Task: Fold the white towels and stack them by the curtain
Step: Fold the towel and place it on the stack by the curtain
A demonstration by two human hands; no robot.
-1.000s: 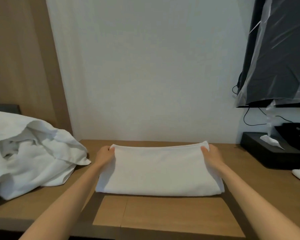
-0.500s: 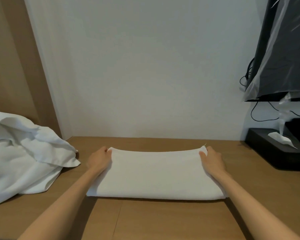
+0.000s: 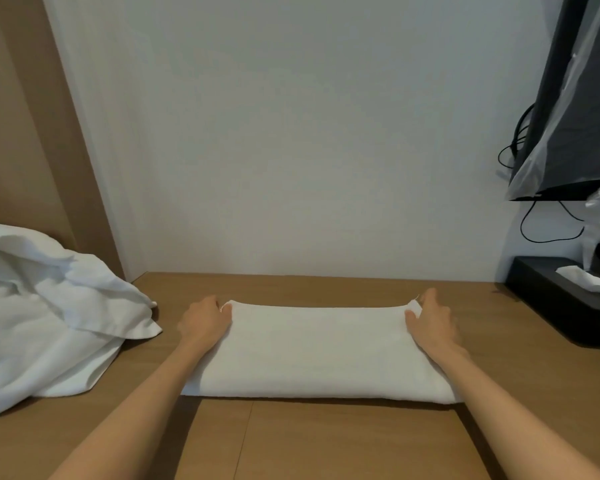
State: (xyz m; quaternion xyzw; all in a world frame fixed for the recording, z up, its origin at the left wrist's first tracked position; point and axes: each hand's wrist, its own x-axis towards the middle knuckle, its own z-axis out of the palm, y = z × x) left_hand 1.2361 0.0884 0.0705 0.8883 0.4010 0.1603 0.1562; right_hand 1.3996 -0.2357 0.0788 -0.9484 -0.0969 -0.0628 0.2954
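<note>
Head view: nearest to us is the brown wooden tabletop (image 3: pixel 326 445), with a thin seam running across its front part. Our two bare forearms reach forward over it from the lower corners.

Between them lies the folded white rectangular towel (image 3: pixel 319 355), flat on the wood, its long folded edge toward us and its far edge sagging slightly in the middle. Our left hand (image 3: pixel 203 320) grips the far left corner, its fingers curled round the cloth so that a small tip of fabric sticks up beside them. Our right hand (image 3: pixel 433 322) holds the far right corner in the same way, thumb lying on top of the towel and the other fingers curled behind the corner. Both corners sit just above the tabletop.

To the left, apart from the folded towel, we see a crumpled heap of white cloth (image 3: pixel 49 323) spilling over the table's left side.

On the right, farther back, a black rectangular tissue box (image 3: pixel 561 306) stands on the table with a white tissue (image 3: pixel 582 280) poking out.

Behind everything rises the plain white wall (image 3: pixel 291 133). A tan vertical surface (image 3: pixel 21 133) borders it on the left; we cannot tell whether that is fabric or panel. At upper right hangs a black screen wrapped in clear plastic (image 3: pixel 575 116), with thin black cables (image 3: pixel 534 233) looping below it.
</note>
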